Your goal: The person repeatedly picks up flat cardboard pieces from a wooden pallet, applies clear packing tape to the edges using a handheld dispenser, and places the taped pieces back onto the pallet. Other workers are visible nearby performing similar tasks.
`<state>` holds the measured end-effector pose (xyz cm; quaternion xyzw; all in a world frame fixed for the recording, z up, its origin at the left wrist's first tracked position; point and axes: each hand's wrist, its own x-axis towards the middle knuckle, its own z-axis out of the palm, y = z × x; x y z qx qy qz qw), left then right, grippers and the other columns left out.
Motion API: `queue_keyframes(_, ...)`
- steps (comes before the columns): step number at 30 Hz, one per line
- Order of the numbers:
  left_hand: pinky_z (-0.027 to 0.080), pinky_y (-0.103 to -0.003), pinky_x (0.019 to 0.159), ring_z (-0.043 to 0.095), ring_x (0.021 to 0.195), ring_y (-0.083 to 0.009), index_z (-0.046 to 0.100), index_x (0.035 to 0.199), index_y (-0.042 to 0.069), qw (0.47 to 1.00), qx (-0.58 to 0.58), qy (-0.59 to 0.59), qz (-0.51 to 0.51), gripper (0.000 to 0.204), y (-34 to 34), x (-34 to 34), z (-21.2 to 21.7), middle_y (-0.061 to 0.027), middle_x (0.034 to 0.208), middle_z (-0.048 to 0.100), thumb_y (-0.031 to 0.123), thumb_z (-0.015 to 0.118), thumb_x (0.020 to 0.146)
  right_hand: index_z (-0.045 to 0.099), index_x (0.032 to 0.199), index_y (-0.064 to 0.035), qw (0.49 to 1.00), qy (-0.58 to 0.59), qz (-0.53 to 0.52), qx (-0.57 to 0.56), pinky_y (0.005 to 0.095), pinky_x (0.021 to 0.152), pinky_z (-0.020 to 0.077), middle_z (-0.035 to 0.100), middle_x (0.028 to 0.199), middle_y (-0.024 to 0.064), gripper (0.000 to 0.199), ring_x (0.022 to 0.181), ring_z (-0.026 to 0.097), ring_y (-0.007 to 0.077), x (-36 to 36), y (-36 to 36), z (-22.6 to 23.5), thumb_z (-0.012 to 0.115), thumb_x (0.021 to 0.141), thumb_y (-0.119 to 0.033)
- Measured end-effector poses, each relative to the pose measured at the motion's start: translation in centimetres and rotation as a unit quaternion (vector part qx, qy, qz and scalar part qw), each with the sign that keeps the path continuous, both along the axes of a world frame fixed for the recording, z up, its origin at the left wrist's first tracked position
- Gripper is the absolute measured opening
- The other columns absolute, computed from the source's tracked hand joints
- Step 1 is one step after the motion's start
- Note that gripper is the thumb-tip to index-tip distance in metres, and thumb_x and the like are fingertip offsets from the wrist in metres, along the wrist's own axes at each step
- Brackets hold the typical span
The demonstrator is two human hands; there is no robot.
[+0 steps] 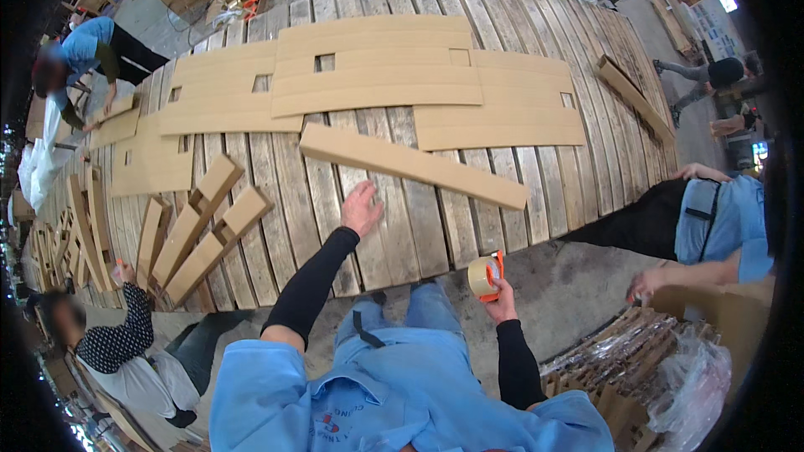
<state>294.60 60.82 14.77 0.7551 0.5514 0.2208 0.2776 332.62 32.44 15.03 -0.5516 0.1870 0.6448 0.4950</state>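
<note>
We held an orange tape dispenser with a tan roll [482,279] in our right hand [503,304], fingers wrapped around its handle, just off the near edge of the slatted wooden table [398,243]. Our left hand [362,208] was empty, its fingers loosely spread, near the long cardboard box [410,166] (we could not tell whether the fingertips met the slats). That box lay slantwise on the table, in front of the flat cardboard sheets [377,67]. More narrow cardboard boxes [201,226] lay to our left.
</note>
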Motion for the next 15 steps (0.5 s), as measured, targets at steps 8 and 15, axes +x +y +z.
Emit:
queue_keyframes(8,0.033,-0.062,0.112,0.036,0.143,-0.0434,0.061,0.13,0.018,0.926,0.059,0.37,0.039,0.052,24.7,5.7,-6.5,-0.0197,0.159,0.033,0.029,0.075,0.081,0.057,0.132,-0.004,0.997,0.06,-0.038,0.011,0.0441,0.089,0.0537,0.069,0.117,0.0095,0.044,0.104,0.067,0.0274,7.2,5.8,0.3,0.057,0.092,-0.023)
queue_keyframes(15,0.036,-0.062,0.11,0.046,0.135,-0.0411,0.058,0.129,0.024,0.832,0.067,0.541,-0.1,0.038,33.4,7.1,-13.3,-0.0185,0.16,0.033,0.025,0.062,0.091,0.052,0.14,-0.0072,0.997,0.059,-0.038,-0.026,0.0489,0.09,0.0515,0.065,0.124,0.0108,0.053,0.109,0.064,0.03,13.1,4.7,-0.9,0.058,0.09,-0.024)
